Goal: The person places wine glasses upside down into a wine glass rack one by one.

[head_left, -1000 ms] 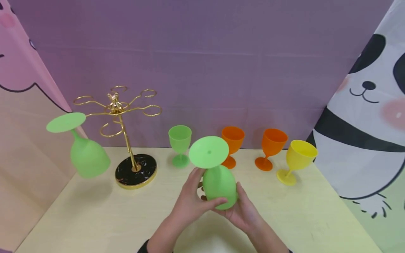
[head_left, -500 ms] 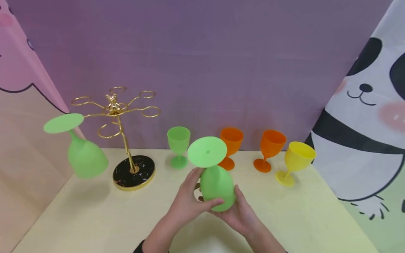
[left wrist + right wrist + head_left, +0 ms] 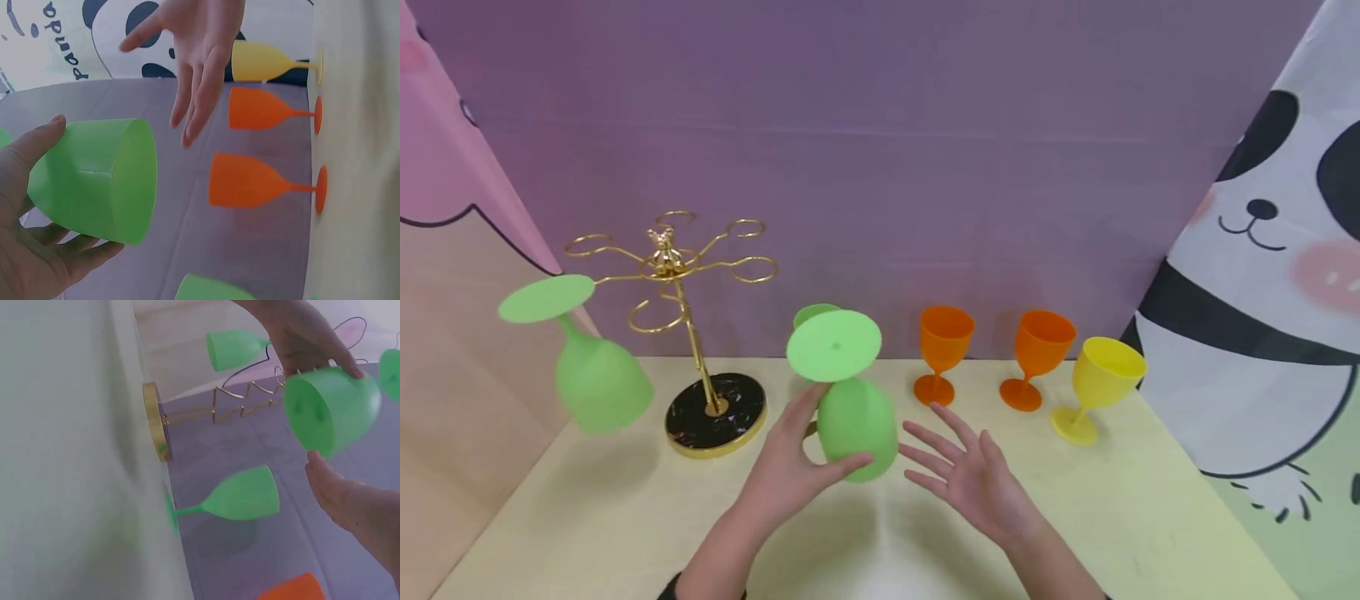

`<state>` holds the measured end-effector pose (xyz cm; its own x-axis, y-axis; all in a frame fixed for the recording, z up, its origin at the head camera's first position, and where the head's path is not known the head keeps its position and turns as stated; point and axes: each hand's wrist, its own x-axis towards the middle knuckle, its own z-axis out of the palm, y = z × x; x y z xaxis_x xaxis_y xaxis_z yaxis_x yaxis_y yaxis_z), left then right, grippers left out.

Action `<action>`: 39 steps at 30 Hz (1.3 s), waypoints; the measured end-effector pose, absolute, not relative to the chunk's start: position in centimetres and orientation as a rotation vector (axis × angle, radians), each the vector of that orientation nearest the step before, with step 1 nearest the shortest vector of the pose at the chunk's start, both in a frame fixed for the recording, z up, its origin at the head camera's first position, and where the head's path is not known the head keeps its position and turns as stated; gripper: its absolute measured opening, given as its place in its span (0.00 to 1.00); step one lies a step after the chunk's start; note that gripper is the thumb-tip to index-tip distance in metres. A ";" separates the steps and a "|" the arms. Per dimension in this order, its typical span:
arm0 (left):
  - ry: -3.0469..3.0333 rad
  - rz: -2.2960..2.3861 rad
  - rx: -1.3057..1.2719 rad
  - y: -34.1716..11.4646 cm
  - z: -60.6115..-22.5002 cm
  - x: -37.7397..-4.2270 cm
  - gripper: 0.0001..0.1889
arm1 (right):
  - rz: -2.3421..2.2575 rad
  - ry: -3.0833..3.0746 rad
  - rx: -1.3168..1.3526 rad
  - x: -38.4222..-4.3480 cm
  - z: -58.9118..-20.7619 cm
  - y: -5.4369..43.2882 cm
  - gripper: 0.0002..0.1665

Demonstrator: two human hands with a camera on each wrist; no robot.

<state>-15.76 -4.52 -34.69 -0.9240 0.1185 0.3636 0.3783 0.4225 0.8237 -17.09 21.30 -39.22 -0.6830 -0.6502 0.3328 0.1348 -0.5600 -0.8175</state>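
My left hand [image 3: 790,462] grips the bowl of a green goblet [image 3: 857,429], held upside down above the table with its round foot on top. In the left wrist view the thumb and fingers curl round that bowl, and its open rim faces away from the palm. My right hand [image 3: 973,479] is apart from the goblet, fingers spread and holding nothing. Left of the hands stands a gold rack [image 3: 696,333] with ring-shaped arms and a black round base. Another green goblet [image 3: 602,383] hangs upside down from one of its left arms.
Behind the held goblet, a second standing green goblet [image 3: 244,495] is mostly hidden in the head view. Two orange goblets [image 3: 946,333] [image 3: 1043,340] and a yellow goblet [image 3: 1105,375] stand upright along the back right of the pale table [image 3: 1112,517]. A purple cloth [image 3: 880,167] hangs behind.
My right hand has let go of the green goblet and opened beside it. My left hand has carried the goblet to the left, in front of the standing green one.
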 end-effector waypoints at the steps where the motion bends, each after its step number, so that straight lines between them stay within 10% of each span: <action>1: -2.438 -1.483 -0.419 -5.1 -34.5 -15.8 0.51 | -2.259 1.104 -0.902 -17.3 -39.0 21.6 0.34; 27: -2.343 -1.153 0.011 -16.5 -31.0 -13.9 0.54 | -2.460 1.883 -1.004 -20.7 -29.8 33.5 0.29; 39: -2.394 -1.039 0.128 -18.4 -29.8 -12.9 0.54 | -1.539 2.992 -0.372 -21.9 -26.2 39.4 0.47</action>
